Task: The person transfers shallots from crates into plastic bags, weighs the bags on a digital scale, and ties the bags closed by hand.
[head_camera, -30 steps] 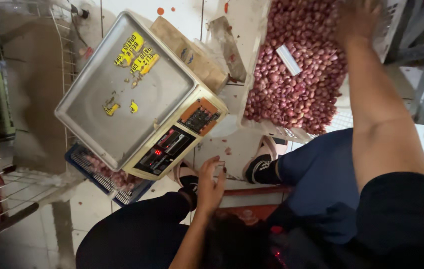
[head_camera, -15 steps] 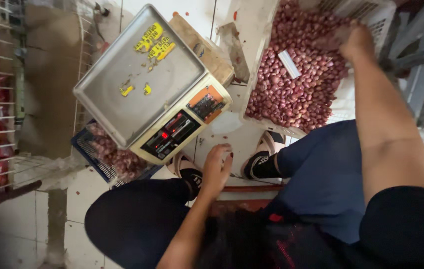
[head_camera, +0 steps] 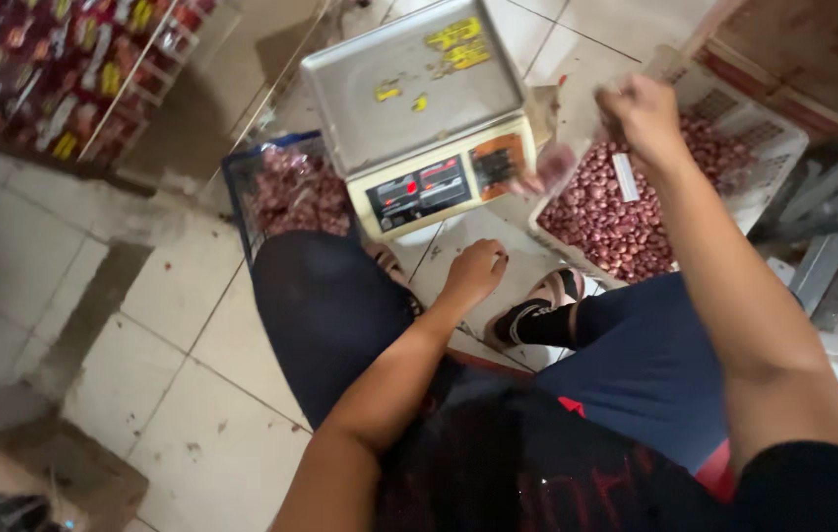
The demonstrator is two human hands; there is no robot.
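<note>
wire rack point(head_camera: 158, 74) of coloured packets, top left | blue basket point(head_camera: 242, 197) of red shallots, beside the scale's left corner | torn cardboard point(head_camera: 40, 473), bottom left, on the tiled floor point(head_camera: 173, 325) | cardboard box point(head_camera: 813, 54), top right | grey metal frame point(head_camera: 833, 261), right edge

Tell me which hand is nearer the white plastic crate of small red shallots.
Right. The right hand is raised directly over the white plastic crate of small red shallots, holding something blurred. The left hand hangs lower, beside the crate's near corner, over the tiled floor.
</note>
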